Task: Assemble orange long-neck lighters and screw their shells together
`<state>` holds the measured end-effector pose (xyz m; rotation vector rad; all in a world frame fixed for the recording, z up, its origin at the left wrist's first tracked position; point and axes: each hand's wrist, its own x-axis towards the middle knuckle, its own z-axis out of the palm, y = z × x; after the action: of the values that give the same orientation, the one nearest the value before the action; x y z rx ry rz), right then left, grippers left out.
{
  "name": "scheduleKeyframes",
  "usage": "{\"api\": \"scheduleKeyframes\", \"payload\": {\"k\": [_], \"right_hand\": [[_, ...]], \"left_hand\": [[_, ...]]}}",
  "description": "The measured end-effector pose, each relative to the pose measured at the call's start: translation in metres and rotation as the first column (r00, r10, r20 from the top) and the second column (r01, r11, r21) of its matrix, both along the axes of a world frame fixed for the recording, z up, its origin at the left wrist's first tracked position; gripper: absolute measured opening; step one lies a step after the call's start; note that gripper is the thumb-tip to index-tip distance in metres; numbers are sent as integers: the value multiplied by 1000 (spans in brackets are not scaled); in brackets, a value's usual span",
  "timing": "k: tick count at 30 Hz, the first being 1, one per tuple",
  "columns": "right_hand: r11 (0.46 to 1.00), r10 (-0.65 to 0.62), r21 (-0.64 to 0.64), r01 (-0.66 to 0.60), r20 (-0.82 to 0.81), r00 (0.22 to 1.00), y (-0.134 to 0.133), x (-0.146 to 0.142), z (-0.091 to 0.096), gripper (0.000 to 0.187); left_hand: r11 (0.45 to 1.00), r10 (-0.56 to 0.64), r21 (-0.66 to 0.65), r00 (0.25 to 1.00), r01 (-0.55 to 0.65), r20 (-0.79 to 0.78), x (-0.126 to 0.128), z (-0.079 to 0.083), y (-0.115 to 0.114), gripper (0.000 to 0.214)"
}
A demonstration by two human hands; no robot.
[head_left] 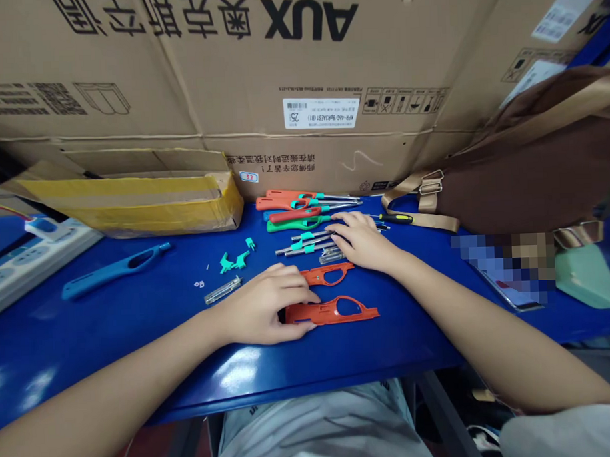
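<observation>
My left hand (272,304) is curled round the rear end of an orange lighter shell half (322,312), which lies on the blue table with its hollow side up. Just beyond it is a second orange shell half (331,274), partly behind my fingers. My right hand (360,241) reaches over metal lighter tubes (310,245) with teal parts on them; its fingers are bent and slightly apart, and its fingertips are near the tubes and a clear fuel tank (330,255). Whether they touch these is not plain. Another clear tank (223,290) lies beyond my left wrist.
Several lighters (294,202) are piled at the back beside a screwdriver (397,218). Teal triggers (233,261) and a blue lighter shell (114,272) lie left. A taped carton (174,206), power strip (36,254), brown bag (533,160) and phone (507,278) stand around.
</observation>
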<state>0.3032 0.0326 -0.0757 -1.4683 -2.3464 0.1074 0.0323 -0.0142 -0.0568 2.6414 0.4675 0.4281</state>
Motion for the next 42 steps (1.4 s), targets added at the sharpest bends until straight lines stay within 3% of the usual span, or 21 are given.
{"api": "scheduleKeyframes", "payload": {"k": [9, 14, 18, 20, 24, 28, 30, 32, 36, 38, 42], "right_hand": [[1000, -6, -15, 6, -47, 999, 7, 6, 0, 5], [996, 6, 90, 3, -93, 996, 5, 5, 4, 7], [973, -26, 218, 69, -196, 980, 7, 11, 14, 6], [937, -33, 326, 129, -283, 959, 8, 16, 22, 6], [753, 33, 604, 262, -431, 902, 3, 26, 40, 5], [595, 33, 734, 329, -431, 902, -4, 34, 54, 7], [562, 56, 754, 340, -444, 894, -5, 38, 58, 8], [572, 85, 741, 351, -479, 874, -4, 39, 58, 8], [663, 122, 671, 332, -534, 837, -1, 34, 53, 4], [709, 149, 661, 247, -482, 863, -3, 29, 51, 6], [750, 294, 659, -55, -258, 920, -8, 19, 48, 18]], "left_hand": [[999, 16, 34, 1000, -15, -22, -3, 1, 0, 32], [999, 28, 34, 1000, -27, -8, -3, 0, 2, 32], [999, 29, 23, 1000, -28, -12, -2, -1, 3, 30], [999, 28, 18, 1000, -28, -11, -2, -2, 4, 29], [999, 35, 20, 999, -35, -5, -3, -4, 5, 28], [998, 42, 36, 999, -42, 7, -4, -4, 5, 28], [999, 35, 36, 999, -35, 16, -4, -5, 5, 27], [999, 24, 26, 999, -24, 36, -4, -5, 5, 27], [996, 85, -30, 989, -82, 125, -2, -6, 6, 29], [988, 157, -15, 977, -157, 141, -2, -6, 7, 29], [951, 291, 83, 953, -298, 85, -2, -10, 14, 40]]}}
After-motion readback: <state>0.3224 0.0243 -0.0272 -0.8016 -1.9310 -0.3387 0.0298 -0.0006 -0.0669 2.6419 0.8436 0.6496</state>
